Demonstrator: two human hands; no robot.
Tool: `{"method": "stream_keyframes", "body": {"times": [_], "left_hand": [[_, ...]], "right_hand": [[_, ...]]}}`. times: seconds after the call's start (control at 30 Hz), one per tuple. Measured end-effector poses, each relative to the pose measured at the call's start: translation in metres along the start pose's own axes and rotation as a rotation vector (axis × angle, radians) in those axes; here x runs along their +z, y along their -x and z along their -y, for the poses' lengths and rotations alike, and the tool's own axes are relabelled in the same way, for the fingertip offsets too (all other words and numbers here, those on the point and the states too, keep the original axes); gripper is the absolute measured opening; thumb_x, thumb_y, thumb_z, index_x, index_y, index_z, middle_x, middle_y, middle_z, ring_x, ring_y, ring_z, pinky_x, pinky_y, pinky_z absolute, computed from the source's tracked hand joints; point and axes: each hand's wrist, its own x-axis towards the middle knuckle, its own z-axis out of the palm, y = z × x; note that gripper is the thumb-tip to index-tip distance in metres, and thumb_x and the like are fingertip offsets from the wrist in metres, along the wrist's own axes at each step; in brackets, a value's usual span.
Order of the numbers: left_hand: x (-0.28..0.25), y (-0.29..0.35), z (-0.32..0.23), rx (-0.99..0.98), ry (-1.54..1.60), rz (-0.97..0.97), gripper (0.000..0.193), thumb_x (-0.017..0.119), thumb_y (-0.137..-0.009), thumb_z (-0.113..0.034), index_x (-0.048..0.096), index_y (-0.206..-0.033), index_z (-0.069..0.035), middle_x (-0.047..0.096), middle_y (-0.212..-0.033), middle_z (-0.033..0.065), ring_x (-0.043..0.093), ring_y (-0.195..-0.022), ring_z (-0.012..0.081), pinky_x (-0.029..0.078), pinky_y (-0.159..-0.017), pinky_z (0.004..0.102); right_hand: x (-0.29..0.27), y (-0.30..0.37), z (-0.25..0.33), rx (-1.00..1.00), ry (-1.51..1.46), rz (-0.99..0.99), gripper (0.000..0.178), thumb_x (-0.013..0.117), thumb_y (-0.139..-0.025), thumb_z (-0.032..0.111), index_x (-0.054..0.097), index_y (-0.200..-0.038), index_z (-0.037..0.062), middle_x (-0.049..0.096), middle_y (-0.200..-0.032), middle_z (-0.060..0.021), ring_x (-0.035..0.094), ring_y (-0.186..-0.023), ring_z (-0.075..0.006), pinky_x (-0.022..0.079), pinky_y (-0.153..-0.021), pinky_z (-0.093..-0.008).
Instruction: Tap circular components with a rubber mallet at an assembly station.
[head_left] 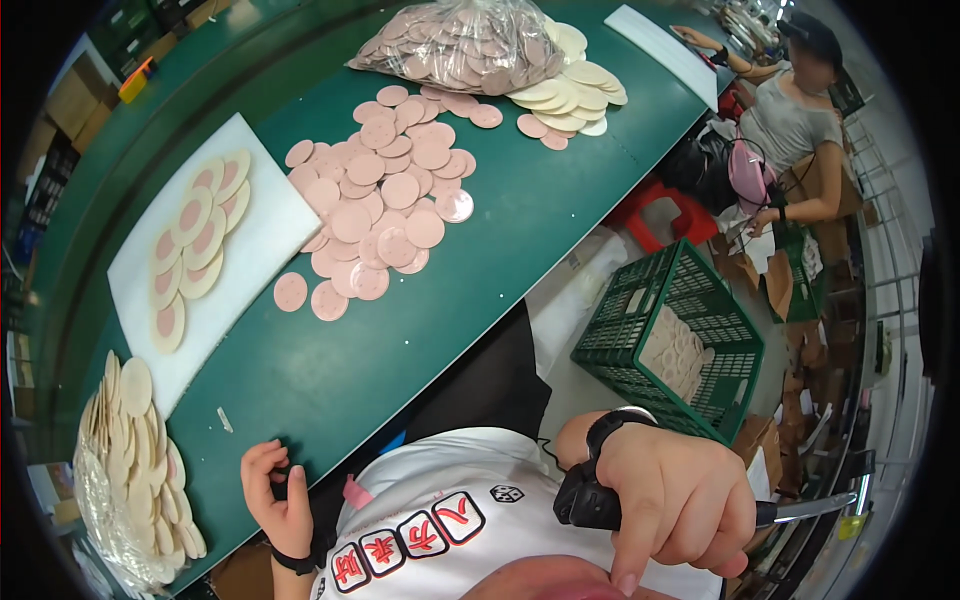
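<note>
My left hand (pixel 277 495) is over the table's near edge, fingers loosely curled, thumb apart, nothing in it. Close to my body, my right hand (pixel 680 495) has its fingers curled and index finger pointing down. A black grip with a curved metal bar (pixel 815 508) shows beside it; whether I hold that is hidden. On a white board (pixel 255 235) lie several overlapping cream discs (pixel 168 325), each with a smaller pink disc on it. Loose pink discs (pixel 350 220) spread over the table right of the board. A plastic bag of cream discs (pixel 140 470) lies open at the left.
The green table (pixel 330 375) slants across the view. At its far side are a clear bag of pink discs (pixel 460 50), cream discs (pixel 570 95) and another white board (pixel 660 50). A green crate (pixel 690 340) with discs and a red stool (pixel 665 215) stand near a seated person (pixel 800 125).
</note>
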Motion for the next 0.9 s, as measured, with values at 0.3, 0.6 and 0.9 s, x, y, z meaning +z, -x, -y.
{"method": "stream_keyframes", "body": {"times": [0.3, 0.6, 0.9], "left_hand": [[-0.001, 0.000, 0.001, -0.009, 0.005, 0.009, 0.023, 0.066, -0.081, 0.001, 0.063, -0.104, -0.001, 0.062, -0.116, 0.0119, 0.058, -0.094, 0.0195, 0.044, -0.077, 0.0281], [-0.003, 0.002, -0.001, 0.015, 0.011, 0.032, 0.024, 0.066, -0.080, 0.002, 0.063, -0.104, -0.002, 0.062, -0.116, 0.0122, 0.059, -0.095, 0.0205, 0.045, -0.079, 0.0286], [-0.011, 0.008, -0.001, 0.083, 0.033, 0.122, 0.024, 0.064, -0.081, 0.003, 0.063, -0.105, -0.001, 0.061, -0.117, 0.0125, 0.058, -0.098, 0.0194, 0.045, -0.084, 0.0283]], "right_hand": [[0.022, 0.005, -0.001, -0.163, 0.109, -0.168, 0.030, 0.056, -0.100, 0.022, 0.054, -0.075, 0.0057, 0.056, -0.057, -0.0084, 0.055, -0.051, -0.0207, 0.058, -0.084, -0.0435], [0.036, 0.000, 0.003, -0.126, 0.094, -0.183, 0.031, 0.054, -0.101, 0.020, 0.054, -0.074, 0.0057, 0.057, -0.058, -0.0084, 0.055, -0.052, -0.0215, 0.057, -0.088, -0.0438], [0.046, -0.008, -0.002, -0.099, 0.056, -0.111, 0.031, 0.055, -0.101, 0.019, 0.054, -0.074, 0.0046, 0.057, -0.058, -0.0082, 0.056, -0.052, -0.0208, 0.058, -0.087, -0.0448]]}}
